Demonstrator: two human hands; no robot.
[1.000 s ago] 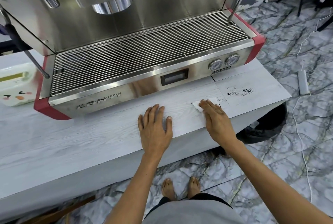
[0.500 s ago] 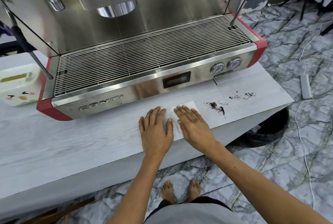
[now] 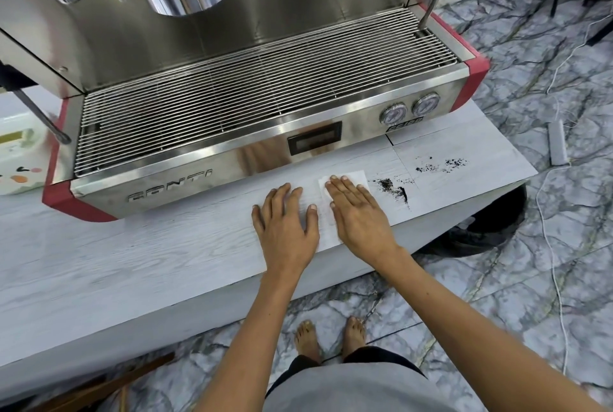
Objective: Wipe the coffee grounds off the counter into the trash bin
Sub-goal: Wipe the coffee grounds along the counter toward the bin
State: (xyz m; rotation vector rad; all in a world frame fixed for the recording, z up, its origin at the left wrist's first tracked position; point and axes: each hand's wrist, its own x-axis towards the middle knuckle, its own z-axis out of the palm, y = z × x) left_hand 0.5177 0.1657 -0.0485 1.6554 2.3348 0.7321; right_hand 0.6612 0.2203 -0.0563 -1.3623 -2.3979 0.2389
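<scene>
Dark coffee grounds lie on the pale wood-grain counter [image 3: 166, 255] in two patches: a smeared pile [image 3: 393, 188] and a thinner scatter [image 3: 442, 164] further right. My right hand [image 3: 360, 219] presses flat on a white tissue [image 3: 356, 177], just left of the smeared pile. My left hand [image 3: 285, 226] rests flat beside it on the counter, fingers apart and holding nothing. The black trash bin [image 3: 491, 229] stands on the floor below the counter's right end, mostly hidden by the counter's edge.
A large steel espresso machine [image 3: 252, 103] with red corners fills the counter behind my hands. A white patterned box [image 3: 20, 153] sits at far left. On the marble floor to the right lie a power strip [image 3: 557, 143] and white cables.
My right hand slid the tissue left, away from the grounds, uncovering the smeared pile. Over the last half second it barely moved. My left hand stayed in place.
</scene>
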